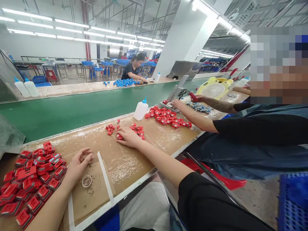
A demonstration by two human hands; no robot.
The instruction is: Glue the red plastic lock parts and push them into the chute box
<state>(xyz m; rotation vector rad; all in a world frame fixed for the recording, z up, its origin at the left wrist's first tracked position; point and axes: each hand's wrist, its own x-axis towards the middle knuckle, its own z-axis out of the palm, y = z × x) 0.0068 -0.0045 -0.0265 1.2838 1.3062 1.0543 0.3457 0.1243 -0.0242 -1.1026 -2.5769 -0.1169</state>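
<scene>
Left hand half open, apparently empty; blocks heaped at its 8 o'clock, dish at 5. Right hand bent over bits, grip unclear; larger heap at its 2 o'clock. Which heaps are finished: can't tell.

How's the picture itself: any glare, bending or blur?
Head view: long white ceiling tubes glow overexposed; glare whitens patches of the shiny brown tabletop; the broad white pillar leans, probably from lens stretch or camera tilt; coarse pixel blocks mask the upper right; the bare right hand looks fairly sharp.
</scene>
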